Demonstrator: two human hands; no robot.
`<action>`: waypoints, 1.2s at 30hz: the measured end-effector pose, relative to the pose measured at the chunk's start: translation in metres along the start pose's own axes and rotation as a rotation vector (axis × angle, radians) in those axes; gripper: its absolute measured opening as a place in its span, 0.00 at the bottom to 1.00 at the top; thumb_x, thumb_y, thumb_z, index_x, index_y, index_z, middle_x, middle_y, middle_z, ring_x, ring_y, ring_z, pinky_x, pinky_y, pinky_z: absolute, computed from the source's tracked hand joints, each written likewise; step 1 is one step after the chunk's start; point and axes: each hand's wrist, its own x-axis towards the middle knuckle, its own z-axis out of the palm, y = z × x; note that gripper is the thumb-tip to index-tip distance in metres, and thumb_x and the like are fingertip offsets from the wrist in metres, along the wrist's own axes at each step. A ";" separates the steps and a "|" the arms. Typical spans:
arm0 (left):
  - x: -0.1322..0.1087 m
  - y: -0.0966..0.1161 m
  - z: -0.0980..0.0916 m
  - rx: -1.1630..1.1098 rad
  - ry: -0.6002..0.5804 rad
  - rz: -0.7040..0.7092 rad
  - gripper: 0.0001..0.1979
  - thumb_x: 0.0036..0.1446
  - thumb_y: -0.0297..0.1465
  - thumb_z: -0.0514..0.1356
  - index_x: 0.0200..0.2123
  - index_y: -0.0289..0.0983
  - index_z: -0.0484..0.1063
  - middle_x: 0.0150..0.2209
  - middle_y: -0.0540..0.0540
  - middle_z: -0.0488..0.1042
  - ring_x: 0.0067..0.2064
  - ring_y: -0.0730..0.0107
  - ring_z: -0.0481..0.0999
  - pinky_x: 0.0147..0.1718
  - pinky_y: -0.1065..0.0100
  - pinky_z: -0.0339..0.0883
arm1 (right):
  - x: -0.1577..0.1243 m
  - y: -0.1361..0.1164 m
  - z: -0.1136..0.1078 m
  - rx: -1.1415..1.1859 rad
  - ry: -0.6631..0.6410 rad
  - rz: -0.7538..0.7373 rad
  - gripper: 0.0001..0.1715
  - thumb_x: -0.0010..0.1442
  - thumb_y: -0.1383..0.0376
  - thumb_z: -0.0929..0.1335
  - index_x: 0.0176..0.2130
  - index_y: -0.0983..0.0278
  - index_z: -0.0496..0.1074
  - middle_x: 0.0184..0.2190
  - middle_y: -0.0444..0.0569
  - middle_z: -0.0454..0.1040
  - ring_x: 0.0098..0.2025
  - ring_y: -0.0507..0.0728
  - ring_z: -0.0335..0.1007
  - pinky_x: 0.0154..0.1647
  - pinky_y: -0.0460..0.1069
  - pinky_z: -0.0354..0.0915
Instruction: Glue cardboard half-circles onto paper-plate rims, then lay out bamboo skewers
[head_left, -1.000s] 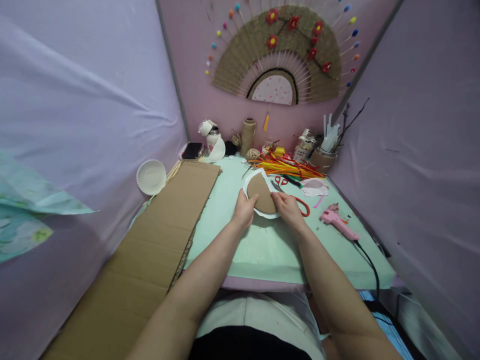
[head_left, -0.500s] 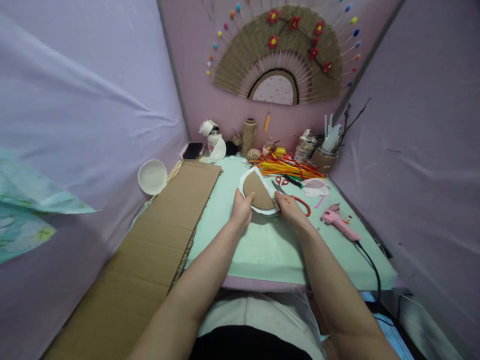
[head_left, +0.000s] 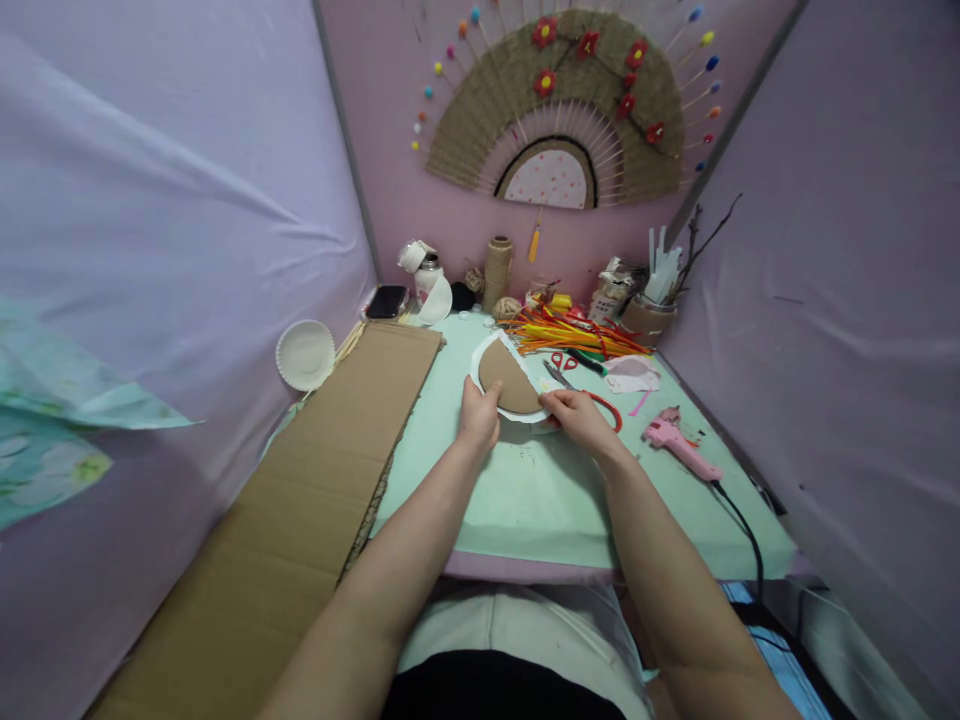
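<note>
A half-round piece of brown cardboard (head_left: 506,380) with a white border around it is held up between both hands, tilted above the mint-green table. My left hand (head_left: 480,412) grips its lower left edge, thumb on the cardboard face and fingers beneath. At the lower right corner, my right hand (head_left: 574,408) pinches the white border between thumb and fingers. Just beyond the right hand lie red-handled scissors (head_left: 606,408), partly covered by that hand. A smaller pair of scissors with red loops (head_left: 564,361) rests farther back.
A large cardboard sheet (head_left: 315,480) covers the left side. To the right lies a pink glue gun (head_left: 681,447) with a black cord. Orange and red pipe cleaners (head_left: 577,330), a twine spool (head_left: 498,272) and a phone (head_left: 387,302) are at the back. A decorated fan (head_left: 559,110) hangs on the wall.
Both hands have shifted slightly to the left with the half-round cardboard. My right hand has moved a little along its corner. The things on the table stay where they were.
</note>
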 end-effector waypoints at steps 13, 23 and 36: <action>-0.009 0.005 0.002 0.084 -0.254 -0.200 0.21 0.43 0.22 0.63 0.43 0.36 0.68 0.42 0.45 0.77 0.45 0.63 0.74 0.50 0.59 0.65 | 0.009 0.007 -0.003 0.378 0.186 0.048 0.35 0.51 0.35 0.62 0.32 0.63 0.71 0.25 0.46 0.72 0.24 0.52 0.63 0.22 0.47 0.56; -0.018 0.001 -0.001 0.201 -0.472 -0.295 0.19 0.43 0.25 0.65 0.41 0.37 0.67 0.37 0.47 0.75 0.39 0.66 0.73 0.45 0.61 0.66 | 0.007 0.007 -0.008 0.267 0.381 -0.059 0.27 0.50 0.43 0.68 0.28 0.65 0.72 0.21 0.42 0.67 0.23 0.50 0.56 0.23 0.46 0.53; -0.018 0.001 -0.002 0.206 -0.518 -0.330 0.20 0.42 0.25 0.67 0.41 0.37 0.68 0.39 0.46 0.76 0.40 0.64 0.74 0.46 0.60 0.66 | 0.007 0.006 -0.009 0.238 0.436 -0.040 0.29 0.52 0.40 0.64 0.23 0.63 0.66 0.17 0.41 0.59 0.21 0.51 0.51 0.21 0.47 0.50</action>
